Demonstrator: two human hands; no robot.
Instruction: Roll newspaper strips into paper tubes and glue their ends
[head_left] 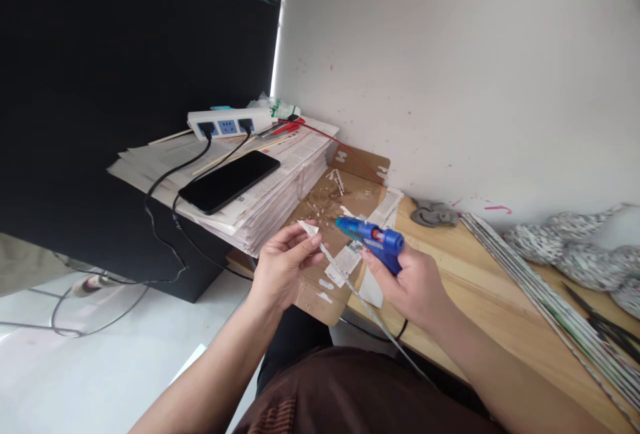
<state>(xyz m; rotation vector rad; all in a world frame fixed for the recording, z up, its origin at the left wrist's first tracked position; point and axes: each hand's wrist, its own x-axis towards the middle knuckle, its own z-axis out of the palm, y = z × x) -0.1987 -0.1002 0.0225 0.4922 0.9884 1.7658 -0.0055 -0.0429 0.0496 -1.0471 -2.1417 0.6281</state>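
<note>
The left hand [287, 257] pinches a long, thin paper stick [371, 309] near its top end, between thumb and fingers. A white pointy flap [309, 229] sticks out past the thumb. The rest of the stick slants down past the right hand [413, 277] toward the lap. The right hand is wrapped around the handle of a blue glue gun [373, 234]. Its nose points at the flap but does not touch it. I can't quite tell if a finger is pressing the trigger, or if there is glue on the flap.

The stick looks very light and a bit bendy. It would likely squash or crease if squeezed hard, so a soft pinch near the end seems best. The flap looks floppy and easy to tear. The glue gun is likely hard and a little heavier; the handle is the safe place to hold, since the nose may be hot. Under both lies brown cardboard [313, 187] with paper bits on it.
</note>
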